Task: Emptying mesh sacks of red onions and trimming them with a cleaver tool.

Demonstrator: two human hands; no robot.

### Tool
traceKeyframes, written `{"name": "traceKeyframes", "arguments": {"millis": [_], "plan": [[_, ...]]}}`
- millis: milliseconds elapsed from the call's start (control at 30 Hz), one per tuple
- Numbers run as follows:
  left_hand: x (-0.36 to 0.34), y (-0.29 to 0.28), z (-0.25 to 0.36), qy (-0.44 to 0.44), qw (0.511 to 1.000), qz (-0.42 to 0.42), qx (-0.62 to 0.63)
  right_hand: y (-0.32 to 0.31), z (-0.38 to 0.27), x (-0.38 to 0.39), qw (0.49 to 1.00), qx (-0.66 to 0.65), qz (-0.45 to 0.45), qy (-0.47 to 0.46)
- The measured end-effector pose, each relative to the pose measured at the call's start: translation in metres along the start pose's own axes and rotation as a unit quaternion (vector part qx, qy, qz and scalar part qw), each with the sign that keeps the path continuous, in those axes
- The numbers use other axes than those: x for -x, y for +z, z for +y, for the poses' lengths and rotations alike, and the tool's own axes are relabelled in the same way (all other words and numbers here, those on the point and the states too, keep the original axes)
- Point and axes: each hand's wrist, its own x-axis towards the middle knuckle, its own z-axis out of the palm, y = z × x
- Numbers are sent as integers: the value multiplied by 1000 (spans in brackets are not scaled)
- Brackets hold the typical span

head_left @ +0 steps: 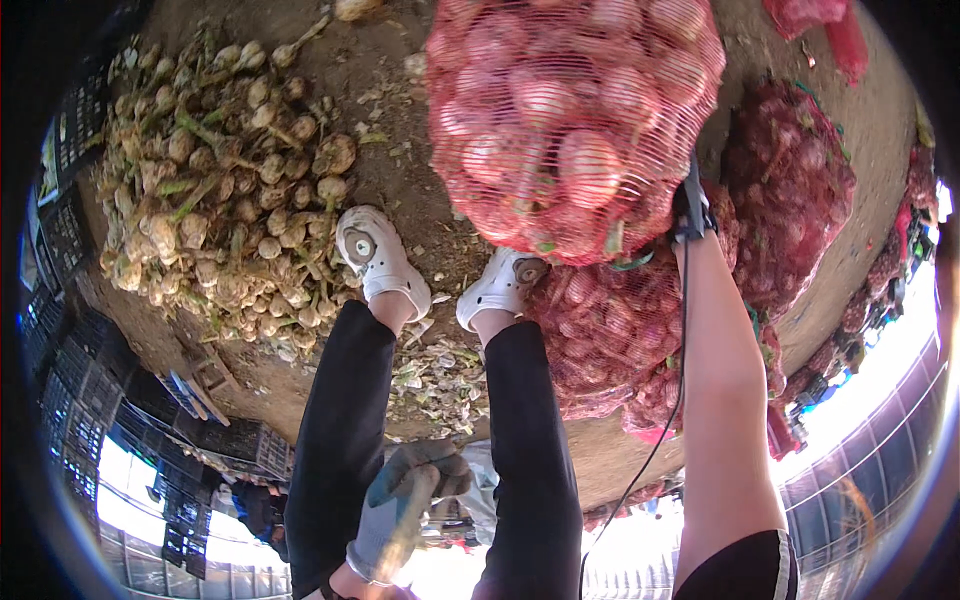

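hanging from the right hand (pixel 692 212), the red net sack of onions (pixel 575 120) looks heavy and soft; fingers clamped on its gathered edge; gloved left hand (pixel 405 495) half curled, holding nothing.

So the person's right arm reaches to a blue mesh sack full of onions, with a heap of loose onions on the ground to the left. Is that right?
Not quite: in the head view the mesh sack of onions is red, not blue. The rest holds. The right arm reaches to it, though the right hand is mostly hidden by the sack, and the heap of loose onions lies on the ground to the left.
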Motion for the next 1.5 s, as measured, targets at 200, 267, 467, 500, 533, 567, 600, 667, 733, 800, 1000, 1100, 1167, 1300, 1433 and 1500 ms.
{"name": "traceKeyframes", "arguments": {"millis": [200,267,467,500,533,567,600,667,733,800,1000,1100,1167,1300,1433,1500], "plan": [[8,-25,25,-38,992,-85,84,-22,1,17,975,161,32,-149],[11,-36,33,-33,990,-79,111,-13,2,25,987,132,85,-28],[4,-66,38,-28,957,-147,247,-21,-9,41,995,98,-14,-1],[3,-69,36,-30,954,-148,258,-23,-8,42,992,116,-47,-5],[2,-70,35,-21,954,-142,263,-27,-10,47,991,128,-48,-4],[2,-74,34,-13,956,-127,264,-22,7,59,986,154,-55,-8],[2,-73,33,-15,961,-117,252,-17,17,71,981,184,-62,-19],[1,-84,23,-17,958,-98,269,38,70,123,982,102,-148,63],[-1,-75,15,-13,948,-132,289,33,68,146,969,35,-216,113],[-6,-59,7,-12,942,-149,302,-37,59,120,989,50,-32,138],[-8,-58,-14,-6,948,-112,299,-51,97,92,983,168,-54,47],[-9,-44,-20,-3,948,-131,292,-107,50,51,930,363,-61,14],[-12,-35,-26,-1,946,-148,289,-144,22,27,699,646,-213,-222],[-15,-39,-37,7,957,-117,265,-118,34,39,787,565,-240,-49],[-13,-34,-41,17,960,-106,258,-70,60,67,412,872,-147,-219],[-14,-31,-43,3,961,-115,252,-70,69,65,546,801,-121,-213]]}}
